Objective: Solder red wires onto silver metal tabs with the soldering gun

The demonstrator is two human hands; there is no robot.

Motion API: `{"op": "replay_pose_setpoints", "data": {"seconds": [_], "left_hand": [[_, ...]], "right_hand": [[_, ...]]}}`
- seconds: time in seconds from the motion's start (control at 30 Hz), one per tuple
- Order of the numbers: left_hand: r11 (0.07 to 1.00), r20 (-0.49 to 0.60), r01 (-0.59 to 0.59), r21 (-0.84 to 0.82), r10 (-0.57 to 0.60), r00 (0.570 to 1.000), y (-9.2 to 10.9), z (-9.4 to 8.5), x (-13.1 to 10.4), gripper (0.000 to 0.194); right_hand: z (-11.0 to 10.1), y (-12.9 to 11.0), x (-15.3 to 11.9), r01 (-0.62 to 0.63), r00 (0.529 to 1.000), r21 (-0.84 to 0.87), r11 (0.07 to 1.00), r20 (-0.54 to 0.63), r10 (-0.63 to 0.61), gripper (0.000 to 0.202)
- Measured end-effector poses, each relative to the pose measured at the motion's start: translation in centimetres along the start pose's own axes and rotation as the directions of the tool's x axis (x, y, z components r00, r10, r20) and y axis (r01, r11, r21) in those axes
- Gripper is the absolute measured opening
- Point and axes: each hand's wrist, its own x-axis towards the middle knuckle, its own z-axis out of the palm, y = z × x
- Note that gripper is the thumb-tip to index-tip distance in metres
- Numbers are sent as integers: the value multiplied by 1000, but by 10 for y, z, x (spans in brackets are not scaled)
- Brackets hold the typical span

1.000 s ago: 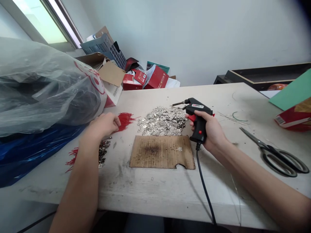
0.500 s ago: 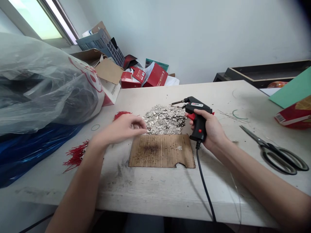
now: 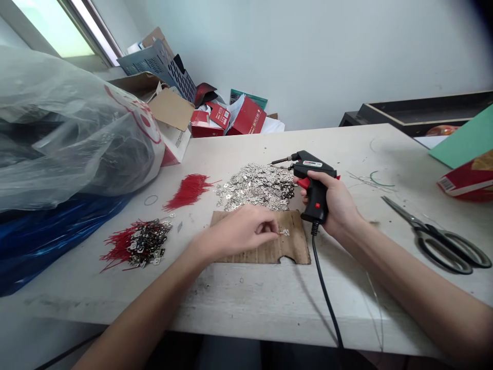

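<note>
My right hand (image 3: 341,203) grips a black soldering gun (image 3: 316,191) with a red trigger. Its tip points left, over the heap of small silver metal tabs (image 3: 260,186). My left hand (image 3: 250,228) pinches a short red wire (image 3: 281,234) above the scorched cardboard piece (image 3: 239,257). The wire's end meets a single metal tab (image 3: 285,232) lying on the cardboard; whether they are joined I cannot tell. Left of the heap lies a bundle of red wires (image 3: 188,191). Nearer me is a pile of red wires with metal tabs (image 3: 148,241) at their ends.
Black-handled scissors (image 3: 439,236) lie at the right, near loose wire clippings (image 3: 370,179). A large plastic bag (image 3: 77,133) bulges over the table's left side. Red boxes (image 3: 246,115) stand at the back. The gun's cord (image 3: 325,288) runs over the front edge.
My left hand has moved right from beside the red wire bundle to the tab on the cardboard, now with a red wire between its fingers. My right hand holds almost still.
</note>
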Motion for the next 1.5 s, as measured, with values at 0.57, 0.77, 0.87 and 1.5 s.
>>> {"op": "replay_pose_setpoints", "data": {"seconds": [0.57,0.77,0.87,1.5], "left_hand": [[995,44,82,-59,-79,996,-2,-19,-5,13],[989,88,115,-90,-107,990,-7,-20,-5,7],[984,107,134,-120,-121,987,-7,-20,-5,7],[983,128,158,-90,-145,981,3,-22,-6,12]], "right_hand": [[-22,-33,-70,610,790,-330,720,180,-586,21],[-78,-9,-140,358,888,-659,661,20,-460,41],[-95,9,-148,258,936,-685,681,3,-351,47],[-106,24,-135,67,990,-684,727,-45,-133,56]]}}
